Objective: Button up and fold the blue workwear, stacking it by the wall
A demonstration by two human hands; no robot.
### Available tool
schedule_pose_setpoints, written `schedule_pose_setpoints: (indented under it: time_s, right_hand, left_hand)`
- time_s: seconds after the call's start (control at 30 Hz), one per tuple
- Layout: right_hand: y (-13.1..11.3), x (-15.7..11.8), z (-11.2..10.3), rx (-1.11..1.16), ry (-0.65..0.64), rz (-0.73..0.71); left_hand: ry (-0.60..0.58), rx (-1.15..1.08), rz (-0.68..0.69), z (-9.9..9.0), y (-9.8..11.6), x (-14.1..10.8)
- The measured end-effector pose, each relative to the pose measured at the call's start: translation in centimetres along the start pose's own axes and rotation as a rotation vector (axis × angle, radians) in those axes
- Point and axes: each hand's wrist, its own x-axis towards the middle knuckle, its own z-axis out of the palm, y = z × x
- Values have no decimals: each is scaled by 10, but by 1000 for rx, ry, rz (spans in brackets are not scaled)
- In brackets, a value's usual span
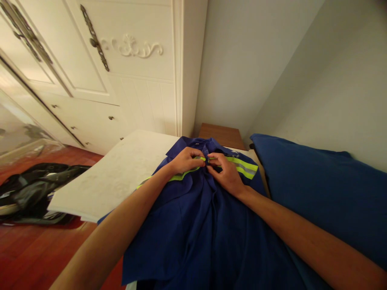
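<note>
A dark blue work jacket point(169, 225) with yellow-green and grey reflective bands lies spread out, its collar at the far end. My left hand point(189, 160) pinches the jacket's front edge at chest height, on the reflective band. Close beside it, my right hand point(225, 171) grips the opposite front edge with thumb and fingers. Between the fingertips the cloth is bunched together, and folds run down from there. Any button or fastener at that spot is too small and covered to make out.
Under the jacket is a white surface point(121, 169). A blue cushion point(317, 193) stands at the right, a brown wooden piece point(222, 135) behind the collar. White cabinets point(145, 92) rise at the back left. An open black bag point(39, 193) lies on the red wooden floor point(30, 253).
</note>
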Motion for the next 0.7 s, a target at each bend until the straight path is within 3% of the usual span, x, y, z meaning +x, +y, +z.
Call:
schedule_pose_setpoints:
  time_s: [0.4, 0.7]
  right_hand:
    - [2, 2, -1, 9, 73, 44]
    - [5, 1, 4, -7, 95, 26]
  left_hand:
    - [125, 139, 236, 7, 6, -4]
    - [56, 234, 248, 1, 3, -4]
